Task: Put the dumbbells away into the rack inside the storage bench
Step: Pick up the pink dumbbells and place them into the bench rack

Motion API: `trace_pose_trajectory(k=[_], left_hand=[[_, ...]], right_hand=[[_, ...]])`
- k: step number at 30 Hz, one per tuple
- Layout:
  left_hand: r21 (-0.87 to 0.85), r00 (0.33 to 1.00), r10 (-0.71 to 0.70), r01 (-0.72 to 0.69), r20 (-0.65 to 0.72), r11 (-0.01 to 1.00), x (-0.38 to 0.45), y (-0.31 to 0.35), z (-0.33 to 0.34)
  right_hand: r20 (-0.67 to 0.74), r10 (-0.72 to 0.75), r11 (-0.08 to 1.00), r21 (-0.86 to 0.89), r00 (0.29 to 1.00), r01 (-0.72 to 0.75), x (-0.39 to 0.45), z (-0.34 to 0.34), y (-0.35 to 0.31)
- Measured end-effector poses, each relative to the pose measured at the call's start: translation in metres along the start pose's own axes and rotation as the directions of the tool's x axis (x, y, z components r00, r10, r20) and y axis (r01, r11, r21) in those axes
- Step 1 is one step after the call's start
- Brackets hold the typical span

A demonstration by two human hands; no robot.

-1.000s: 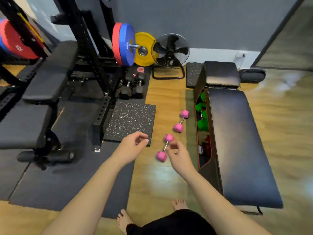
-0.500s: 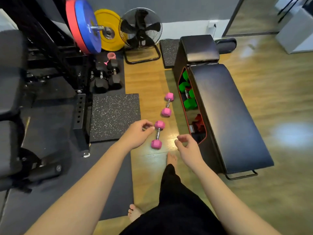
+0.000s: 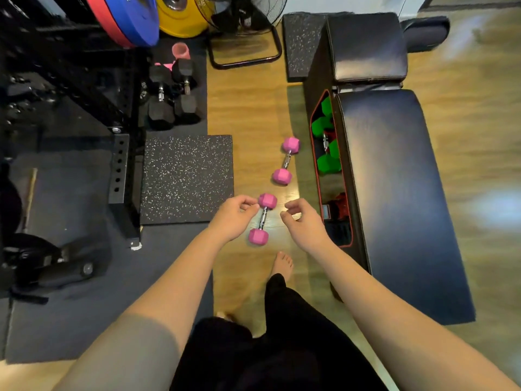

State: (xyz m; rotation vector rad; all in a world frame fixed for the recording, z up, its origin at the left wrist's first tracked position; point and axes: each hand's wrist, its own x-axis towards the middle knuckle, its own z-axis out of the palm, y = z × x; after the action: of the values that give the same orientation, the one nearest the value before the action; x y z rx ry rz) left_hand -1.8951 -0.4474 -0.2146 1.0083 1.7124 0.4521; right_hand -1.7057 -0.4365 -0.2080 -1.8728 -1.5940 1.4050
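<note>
Now both hands hover over the near pink dumbbell point(image 3: 262, 219), which lies on the wooden floor point(image 3: 248, 108) just beside the storage bench point(image 3: 394, 176). The left hand point(image 3: 234, 218) has loosely curled fingers at the far pink head, perhaps touching it; the right hand point(image 3: 303, 221) is curled too and holds nothing. Best bet, I'd say: wrap the chrome handle, not a head, and lift level. A second pink dumbbell point(image 3: 286, 160) waits farther along the floor. Green dumbbells point(image 3: 327, 148) already sit in the open side compartment, so the free slot looks nearer. Watch that bare foot point(image 3: 282, 263) right below the load!
</note>
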Motion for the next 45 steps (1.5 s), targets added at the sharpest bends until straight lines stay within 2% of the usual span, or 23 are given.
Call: trace_pose_trajectory(k=[5,14,18,22,25,28,32,36,38,40,42,45], left_hand=[[0.011,0.998,-0.057,0.056,0.036,0.998,0.052,-0.01,0.009],[0.053,0.974,-0.182,0.176,0.139,0.983,0.172,-0.07,0.018],[0.134,0.962,-0.214,0.193,0.167,0.972,0.227,-0.115,0.044],[0.14,0.956,-0.225,0.2,0.188,0.97,0.275,-0.162,0.084],[0.13,0.954,-0.258,0.239,0.151,0.962,0.31,-0.199,0.118],[0.14,0.941,-0.319,0.303,0.111,0.943,0.337,-0.238,0.153],[0.164,0.912,-0.402,0.385,0.087,0.908,0.372,-0.293,0.2],[0.229,0.922,-0.384,0.364,0.05,0.903,0.405,-0.331,0.236],[0.245,0.929,-0.368,0.348,0.039,0.905,0.422,-0.34,0.25],[0.249,0.927,-0.371,0.346,0.059,0.905,0.438,-0.347,0.263],[0.247,0.918,-0.391,0.365,0.066,0.898,0.452,-0.352,0.274],[0.264,0.914,-0.407,0.391,0.007,0.882,0.463,-0.358,0.286]], right_hand=[[0.057,0.049,0.998,-0.045,0.997,-0.046,0.045,0.013,0.013],[0.022,0.135,0.988,-0.079,0.991,-0.133,0.11,0.055,0.062],[0.054,0.084,0.98,-0.184,0.995,-0.073,0.154,0.065,0.098],[0.15,0.021,0.946,-0.322,0.988,0.029,0.201,0.066,0.144],[0.251,-0.004,0.924,-0.368,0.968,0.1,0.237,0.074,0.179],[0.28,-0.019,0.924,-0.361,0.96,0.123,0.264,0.095,0.216],[0.271,0.08,0.965,-0.264,0.959,-0.006,0.29,0.139,0.276],[0.31,0.164,0.966,-0.244,0.936,-0.088,0.306,0.165,0.318],[0.318,0.133,0.967,-0.251,0.939,-0.052,0.312,0.158,0.323],[0.325,0.053,0.948,-0.314,0.944,0.055,0.319,0.136,0.318],[0.323,-0.027,0.91,-0.383,0.946,0.156,0.326,0.104,0.305],[0.293,-0.123,0.838,-0.481,0.948,0.257,0.338,0.057,0.282]])
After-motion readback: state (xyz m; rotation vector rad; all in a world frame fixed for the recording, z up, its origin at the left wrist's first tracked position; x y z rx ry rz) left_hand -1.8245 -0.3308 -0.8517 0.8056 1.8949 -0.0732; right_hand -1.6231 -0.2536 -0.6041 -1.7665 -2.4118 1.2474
